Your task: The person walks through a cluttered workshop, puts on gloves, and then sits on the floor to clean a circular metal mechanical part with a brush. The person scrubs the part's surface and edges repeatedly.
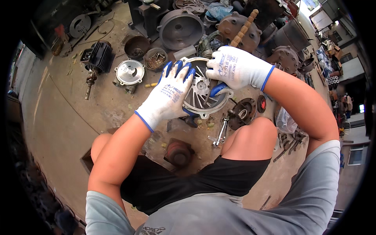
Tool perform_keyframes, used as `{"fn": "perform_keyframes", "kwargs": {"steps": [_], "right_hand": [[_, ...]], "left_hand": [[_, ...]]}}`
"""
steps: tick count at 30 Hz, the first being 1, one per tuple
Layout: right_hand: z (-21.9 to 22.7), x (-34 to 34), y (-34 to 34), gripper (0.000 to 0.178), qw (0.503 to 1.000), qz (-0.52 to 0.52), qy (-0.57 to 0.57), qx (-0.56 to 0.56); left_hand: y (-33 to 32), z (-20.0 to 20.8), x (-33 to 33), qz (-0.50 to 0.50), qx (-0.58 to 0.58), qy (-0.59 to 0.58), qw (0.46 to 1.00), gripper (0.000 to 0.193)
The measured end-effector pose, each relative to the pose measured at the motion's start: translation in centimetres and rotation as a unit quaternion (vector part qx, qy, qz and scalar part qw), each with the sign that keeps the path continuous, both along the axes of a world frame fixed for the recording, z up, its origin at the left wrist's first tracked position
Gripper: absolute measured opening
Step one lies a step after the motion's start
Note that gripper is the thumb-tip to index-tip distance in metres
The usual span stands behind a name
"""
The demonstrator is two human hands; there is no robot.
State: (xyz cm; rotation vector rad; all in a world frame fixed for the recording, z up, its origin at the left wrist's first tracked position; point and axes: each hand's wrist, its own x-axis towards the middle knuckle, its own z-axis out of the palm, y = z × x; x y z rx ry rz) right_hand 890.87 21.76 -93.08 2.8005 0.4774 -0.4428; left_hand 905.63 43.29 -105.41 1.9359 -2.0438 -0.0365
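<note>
A round metal housing (203, 114) with a bladed impeller (201, 85) in its middle lies in front of me. My left hand (169, 89), in a white glove with blue fingertips, rests across the housing's left edge, its fingers stretched and apart. The gloved right hand (232, 70) is closed round a tool with a ribbed wooden handle (243, 28), which sticks up beyond the knuckles. Its lower end slants down toward the impeller, and my right thumb lies along that side. Both palms are hidden, and the tool's tip is hard to make out.
Wrenches (221, 132) and a dark flange (242, 113) lie right of the housing. A red-brown part (179, 152) stands between my legs. Left are a silver disc cover (130, 72) and a motor (98, 56); beyond are bowls (136, 46) and a large grey casing (181, 31).
</note>
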Motion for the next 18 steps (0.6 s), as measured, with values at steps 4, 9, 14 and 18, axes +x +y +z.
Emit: {"fn": "perform_keyframes", "kwargs": {"steps": [4,9,14,18], "right_hand": [[-0.9,-0.7,-0.1,0.044,0.999,0.012,-0.022,0.022],[-2.3,-1.9,-1.2,0.04,0.982,0.058,-0.155,0.092],[-2.8,-2.4,-0.7,0.044,0.987,-0.003,-0.14,0.083],[-4.1,-3.3,4.2,0.042,0.941,-0.3,-0.146,0.052]], "left_hand": [[-0.2,-0.4,0.2,-0.014,-0.025,0.032,0.999,0.122],[0.1,-0.5,-0.6,0.017,0.004,-0.003,1.0,0.122],[0.1,-0.7,-0.3,0.009,-0.019,0.026,0.999,0.117],[0.7,-1.0,-0.2,0.008,-0.021,0.038,0.999,0.114]]}}
